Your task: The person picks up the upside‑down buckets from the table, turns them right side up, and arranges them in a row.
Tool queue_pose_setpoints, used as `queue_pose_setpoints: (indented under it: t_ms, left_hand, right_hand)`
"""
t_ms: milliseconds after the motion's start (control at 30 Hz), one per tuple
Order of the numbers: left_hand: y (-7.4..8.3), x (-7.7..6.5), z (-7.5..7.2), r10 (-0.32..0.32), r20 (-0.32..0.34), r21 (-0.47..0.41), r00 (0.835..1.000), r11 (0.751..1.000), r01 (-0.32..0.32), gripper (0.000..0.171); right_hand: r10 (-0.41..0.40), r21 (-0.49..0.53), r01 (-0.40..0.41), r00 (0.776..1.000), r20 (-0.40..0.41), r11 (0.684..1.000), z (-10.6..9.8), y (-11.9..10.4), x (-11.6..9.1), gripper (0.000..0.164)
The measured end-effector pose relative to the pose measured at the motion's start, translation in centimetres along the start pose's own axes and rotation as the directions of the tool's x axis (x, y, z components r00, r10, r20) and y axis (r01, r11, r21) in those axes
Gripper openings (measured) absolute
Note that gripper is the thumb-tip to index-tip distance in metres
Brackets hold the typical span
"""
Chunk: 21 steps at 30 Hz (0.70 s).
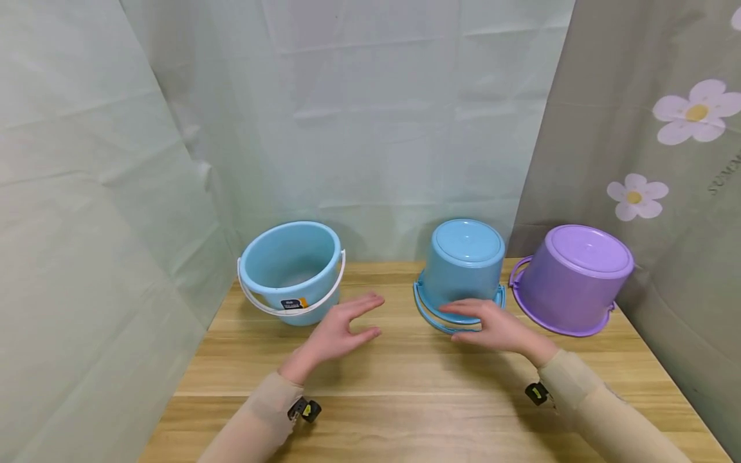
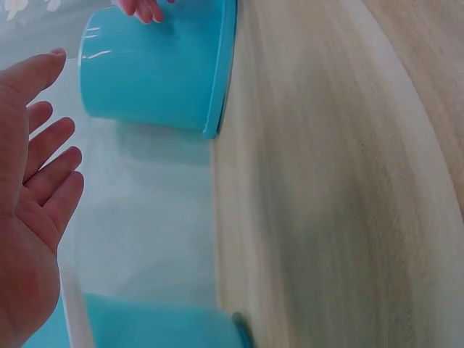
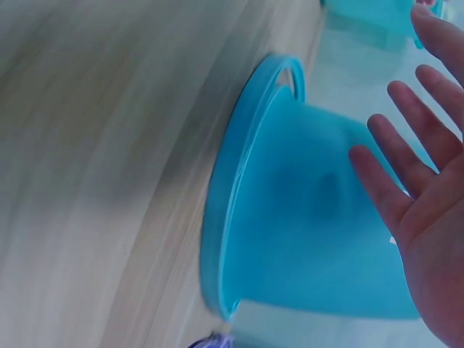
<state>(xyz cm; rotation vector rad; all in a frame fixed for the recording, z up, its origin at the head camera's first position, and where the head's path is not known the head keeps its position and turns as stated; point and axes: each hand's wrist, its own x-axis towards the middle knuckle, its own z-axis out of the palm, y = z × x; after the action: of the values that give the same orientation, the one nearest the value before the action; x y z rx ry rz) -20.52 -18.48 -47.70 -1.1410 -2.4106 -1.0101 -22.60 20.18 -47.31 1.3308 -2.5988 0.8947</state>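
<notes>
Three buckets stand in a row along the back of a wooden table. On the left a light blue bucket (image 1: 312,289) is upright, its white handle (image 1: 272,312) hanging across the front. In the middle a darker blue bucket (image 1: 460,276) sits upside down, its blue handle lying forward on the table. My left hand (image 1: 336,331) hovers beside the upright bucket, fingers extended, holding nothing. My right hand (image 1: 492,326) is in front of the middle bucket, overlapping its rim in the head view. In the right wrist view its fingers (image 3: 428,156) are spread, with nothing in them.
An upside-down purple bucket (image 1: 573,283) stands to the right, near the table's right edge. Pale fabric (image 1: 370,128) hangs behind the table and at the left side. Grey cloth with flowers (image 1: 613,128) borders the right. Bare wood (image 1: 417,399) shows between the forearms.
</notes>
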Motion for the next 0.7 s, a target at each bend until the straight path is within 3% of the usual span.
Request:
queue_pose_setpoints:
  t_ms: [233, 467, 700]
  left_hand:
    - [-0.5, 0.7, 1.4, 0.022, 0.033, 0.002, 0.999, 1.000, -0.022, 0.058]
    - [-0.6, 1.4, 2.4, -0.022, 0.071, 0.000, 0.997, 1.000, 0.022, 0.060]
    - [-1.4, 2.7, 4.0, 0.010, 0.133, 0.015, 0.991, 1.000, -0.012, 0.062]
  right_hand:
    - [0.004, -0.040, -0.004, 1.000, -0.001, 0.999, -0.9, 1.5, -2.3, 0.052]
    - [0.057, -0.105, -0.057, 0.998, -0.001, 0.993, -2.0, 2.6, -4.4, 0.054]
    - [0.061, -0.278, -0.053, 0.998, 0.023, 0.959, -3.6, 4.3, -6.4, 0.056]
